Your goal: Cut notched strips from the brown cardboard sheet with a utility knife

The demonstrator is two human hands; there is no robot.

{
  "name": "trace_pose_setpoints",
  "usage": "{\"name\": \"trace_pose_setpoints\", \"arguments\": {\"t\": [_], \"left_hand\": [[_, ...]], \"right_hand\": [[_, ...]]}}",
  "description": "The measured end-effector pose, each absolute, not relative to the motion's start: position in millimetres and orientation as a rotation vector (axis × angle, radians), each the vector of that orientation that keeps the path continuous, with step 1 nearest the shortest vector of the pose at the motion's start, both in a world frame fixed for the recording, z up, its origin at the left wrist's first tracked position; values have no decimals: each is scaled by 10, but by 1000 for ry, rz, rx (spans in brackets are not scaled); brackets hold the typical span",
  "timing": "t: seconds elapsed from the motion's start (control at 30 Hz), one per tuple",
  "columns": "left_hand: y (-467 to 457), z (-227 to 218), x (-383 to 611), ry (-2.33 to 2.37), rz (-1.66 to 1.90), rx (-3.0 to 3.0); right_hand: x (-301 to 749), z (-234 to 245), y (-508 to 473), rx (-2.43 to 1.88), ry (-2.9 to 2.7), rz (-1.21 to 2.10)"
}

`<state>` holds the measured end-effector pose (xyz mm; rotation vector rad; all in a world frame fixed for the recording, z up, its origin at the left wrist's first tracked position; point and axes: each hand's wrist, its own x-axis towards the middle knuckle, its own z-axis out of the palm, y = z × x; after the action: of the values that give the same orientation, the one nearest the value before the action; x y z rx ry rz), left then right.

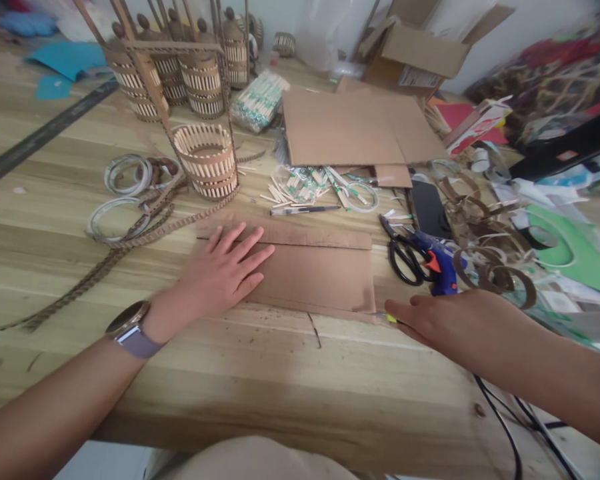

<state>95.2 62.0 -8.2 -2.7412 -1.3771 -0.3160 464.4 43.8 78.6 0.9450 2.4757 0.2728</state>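
Note:
My left hand (230, 267) lies flat with fingers spread on the left part of a brown cardboard piece (310, 277). A dark line runs lengthwise along its upper part. At the cardboard's lower right corner, my right hand (445, 327) is closed around a utility knife (391, 318). Only a bit of its yellow body and a thin tip show; the rest is hidden in the fingers. Black-handled scissors (405, 260) and a blue glue gun (445, 270) lie just beyond my right hand.
Behind the cardboard are a pen (305, 210), loose sticks (285, 190) and a larger cardboard sheet (350, 127). A stick basket (205, 163) stands back left, near tape rolls (127, 175). Paper strips (500, 270) and a phone (430, 208) lie at right; cables (500, 420) hang at the front right.

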Motion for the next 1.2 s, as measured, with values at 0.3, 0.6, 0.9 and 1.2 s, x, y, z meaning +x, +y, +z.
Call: {"name": "trace_pose_setpoints", "arguments": {"t": [0.3, 0.6, 0.9, 1.2], "left_hand": [[622, -89, 947, -1398, -361, -2763], [619, -83, 952, -1401, -343, -2762], [620, -80, 952, -1401, -332, -2756], [622, -101, 951, -1405, -358, -2753]], "right_hand": [[4788, 735, 353, 970, 2433, 255], [4842, 768, 351, 991, 2399, 165], [4927, 787, 364, 1001, 2463, 107], [5376, 824, 316, 1088, 2410, 153]]}}
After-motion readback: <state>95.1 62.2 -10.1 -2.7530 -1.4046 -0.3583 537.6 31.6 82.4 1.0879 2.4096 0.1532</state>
